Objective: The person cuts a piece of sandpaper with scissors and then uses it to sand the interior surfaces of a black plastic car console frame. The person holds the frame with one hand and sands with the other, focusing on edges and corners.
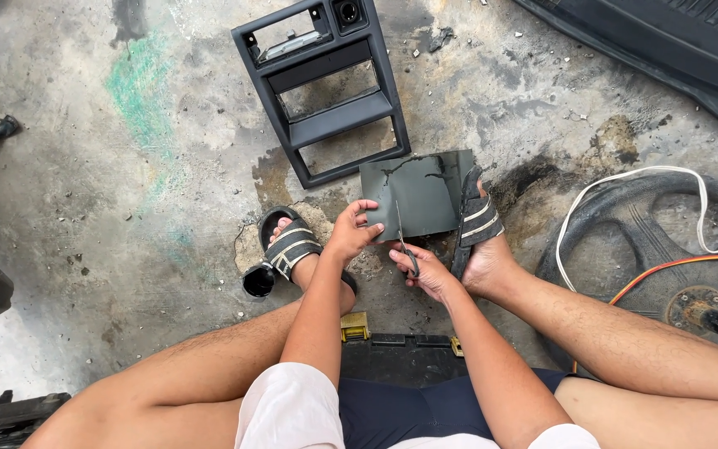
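Your left hand (351,233) pinches the near left edge of the dark grey sheet (417,195), which lies on the concrete floor (126,208) just below the black console frame (326,91). Your right hand (425,270) is closed on the handles of the scissors (405,241), whose blades point up onto the sheet. To the sheet's right, your sandalled right foot (475,224) rests on its edge; your left foot (288,249) sits to its lower left. A steering wheel (650,241) lies further right.
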